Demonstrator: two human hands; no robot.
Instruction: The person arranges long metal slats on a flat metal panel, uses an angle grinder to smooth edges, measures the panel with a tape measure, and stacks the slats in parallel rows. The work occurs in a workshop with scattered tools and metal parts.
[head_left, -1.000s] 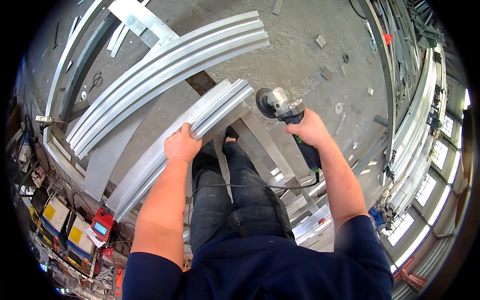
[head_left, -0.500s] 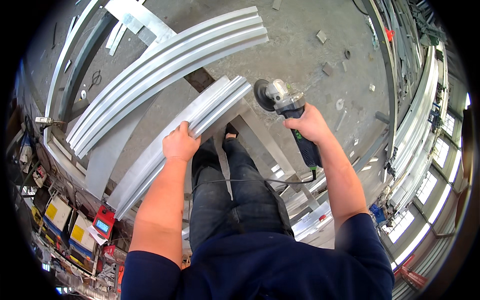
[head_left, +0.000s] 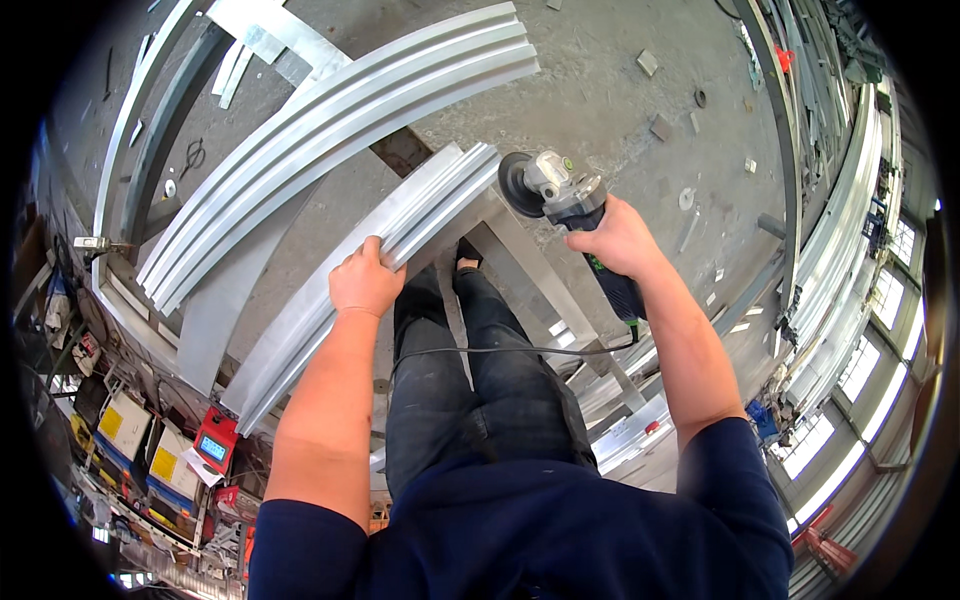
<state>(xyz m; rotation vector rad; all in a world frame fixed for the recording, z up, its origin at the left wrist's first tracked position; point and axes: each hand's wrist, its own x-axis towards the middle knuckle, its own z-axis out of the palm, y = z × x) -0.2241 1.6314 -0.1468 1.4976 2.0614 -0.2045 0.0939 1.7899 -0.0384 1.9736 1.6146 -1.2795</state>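
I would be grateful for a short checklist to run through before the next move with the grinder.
1. Right hand wrapped around the angle grinder: ok.
2. Left hand holding the ribbed metal profile, away from the disc: ok.
3. Gloves worn: not ok, both hands are bare.
4. Power cord routed clear of the body: not ok, it crosses in front of the legs.
5. Disc stopped: cannot tell from a still view.
6. Disc clear of the profile's end: cannot tell, they appear very close.
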